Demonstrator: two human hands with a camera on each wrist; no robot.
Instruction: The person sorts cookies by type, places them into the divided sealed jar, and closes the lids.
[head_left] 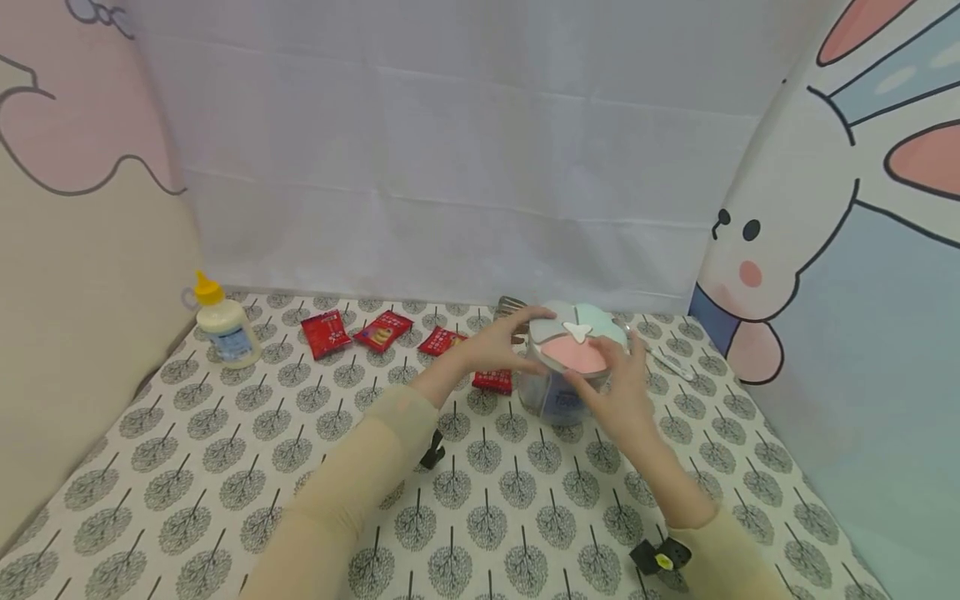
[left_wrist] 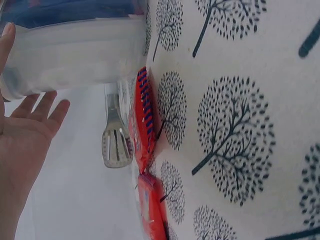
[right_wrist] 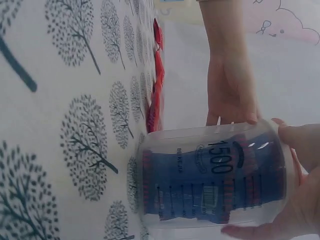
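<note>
A clear plastic storage canister [head_left: 562, 402] stands upright on the cloth, right of centre. Its lid [head_left: 576, 355] has pink, mint and grey sections and a white piece in the middle. My left hand [head_left: 501, 342] holds the top rim from the left, thumb in front and fingers behind. From the right, my right hand [head_left: 624, 396] grips the rim and lid edge, thumb at the near side. Blue packets [right_wrist: 215, 185] show through the wall, which carries a printed scale and "1500". The lid lies over the canister's mouth.
Several red packets [head_left: 326, 333] lie in a row left of the canister. A slotted spatula [left_wrist: 117, 142] lies behind it. To its right is a pale-handled utensil [head_left: 671, 363]. A bottle with a yellow nozzle [head_left: 231, 332] stands far left. Curtains [head_left: 450, 167] border the patterned cloth [head_left: 315, 425].
</note>
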